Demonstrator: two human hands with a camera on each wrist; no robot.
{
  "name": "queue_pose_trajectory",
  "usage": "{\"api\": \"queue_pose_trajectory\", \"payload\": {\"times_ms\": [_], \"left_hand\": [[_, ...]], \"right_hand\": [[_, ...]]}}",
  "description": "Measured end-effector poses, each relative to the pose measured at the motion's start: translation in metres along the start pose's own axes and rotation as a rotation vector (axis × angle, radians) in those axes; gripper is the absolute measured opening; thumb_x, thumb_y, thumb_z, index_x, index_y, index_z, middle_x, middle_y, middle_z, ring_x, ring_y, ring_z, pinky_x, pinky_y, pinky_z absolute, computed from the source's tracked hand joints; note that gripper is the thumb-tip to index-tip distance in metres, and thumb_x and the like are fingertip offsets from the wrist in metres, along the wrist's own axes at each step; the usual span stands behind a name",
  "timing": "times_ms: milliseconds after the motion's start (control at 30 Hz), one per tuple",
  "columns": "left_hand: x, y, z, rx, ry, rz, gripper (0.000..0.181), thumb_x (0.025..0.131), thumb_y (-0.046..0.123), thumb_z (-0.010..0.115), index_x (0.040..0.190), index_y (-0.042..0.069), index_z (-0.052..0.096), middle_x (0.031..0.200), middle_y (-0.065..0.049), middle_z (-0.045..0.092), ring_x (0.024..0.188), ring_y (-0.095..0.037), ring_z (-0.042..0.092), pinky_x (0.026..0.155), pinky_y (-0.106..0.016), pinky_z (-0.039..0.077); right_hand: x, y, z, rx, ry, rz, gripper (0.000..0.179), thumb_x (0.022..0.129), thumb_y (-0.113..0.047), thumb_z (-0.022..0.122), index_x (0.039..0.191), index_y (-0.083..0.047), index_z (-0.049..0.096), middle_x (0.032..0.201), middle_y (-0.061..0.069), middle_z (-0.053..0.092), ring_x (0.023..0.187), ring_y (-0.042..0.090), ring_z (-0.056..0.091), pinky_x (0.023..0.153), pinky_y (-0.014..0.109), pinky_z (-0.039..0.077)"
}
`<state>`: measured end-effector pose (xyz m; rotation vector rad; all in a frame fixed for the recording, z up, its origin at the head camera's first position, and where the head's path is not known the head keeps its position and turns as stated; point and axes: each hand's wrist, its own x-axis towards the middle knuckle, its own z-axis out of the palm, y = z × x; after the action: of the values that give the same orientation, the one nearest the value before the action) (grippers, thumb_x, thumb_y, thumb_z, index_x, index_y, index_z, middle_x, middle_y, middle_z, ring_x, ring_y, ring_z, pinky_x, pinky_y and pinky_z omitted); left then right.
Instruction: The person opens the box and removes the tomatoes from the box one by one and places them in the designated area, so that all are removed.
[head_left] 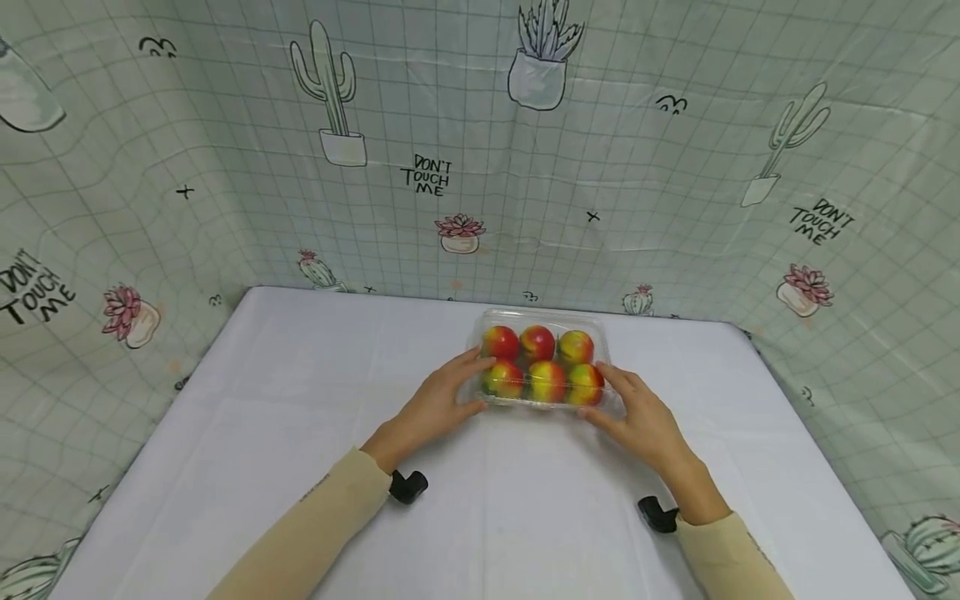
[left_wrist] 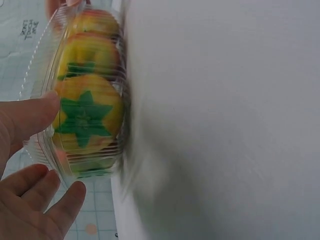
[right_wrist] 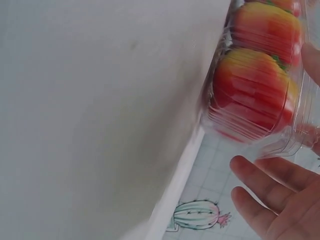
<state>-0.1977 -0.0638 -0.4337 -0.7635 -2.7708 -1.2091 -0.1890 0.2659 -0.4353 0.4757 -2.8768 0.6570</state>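
Note:
A clear plastic clamshell box (head_left: 543, 404) sits toward the far side of the table. Inside are several round red-and-yellow fruits (head_left: 547, 382) in two rows; a green star-shaped mark shows on one fruit (left_wrist: 87, 114). My left hand (head_left: 435, 404) grips the box's near left corner, thumb on the front and index finger over the side, with other fingers spread beside it. At the near right corner, my right hand (head_left: 641, 421) holds the box likewise between thumb and index finger. Its lower fingers (right_wrist: 257, 185) extend past the end wall.
A white cloth covers the table (head_left: 300, 367), whose far edge runs just behind the box. Behind and at both sides hangs a checked curtain (head_left: 480, 125) printed with cacti. A black wrist camera (head_left: 408, 487) shows at the left cuff, another black camera (head_left: 657, 514) at the right.

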Motion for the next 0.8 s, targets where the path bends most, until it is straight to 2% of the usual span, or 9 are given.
{"api": "queue_pose_trajectory", "payload": {"times_ms": [400, 800], "left_hand": [[-0.015, -0.01, -0.011, 0.003, 0.034, 0.006, 0.064, 0.084, 0.015, 0.074, 0.142, 0.019, 0.046, 0.152, -0.008, 0.032, 0.138, -0.027, 0.033, 0.108, -0.045, 0.033], [-0.028, -0.016, -0.022, 0.007, 0.067, 0.014, 0.064, 0.083, 0.014, 0.074, 0.141, 0.016, 0.047, 0.151, -0.01, 0.035, 0.136, -0.031, 0.036, 0.106, -0.048, 0.035]], "right_hand": [[0.007, -0.016, 0.009, 0.029, -0.009, -0.01, 0.083, 0.079, -0.064, 0.063, 0.145, -0.017, 0.041, 0.137, 0.017, 0.046, 0.122, 0.038, 0.048, 0.095, 0.058, 0.042], [0.012, -0.031, 0.014, 0.051, -0.006, -0.03, 0.081, 0.079, -0.059, 0.068, 0.143, -0.018, 0.043, 0.135, 0.015, 0.049, 0.12, 0.036, 0.05, 0.094, 0.056, 0.044]]}}
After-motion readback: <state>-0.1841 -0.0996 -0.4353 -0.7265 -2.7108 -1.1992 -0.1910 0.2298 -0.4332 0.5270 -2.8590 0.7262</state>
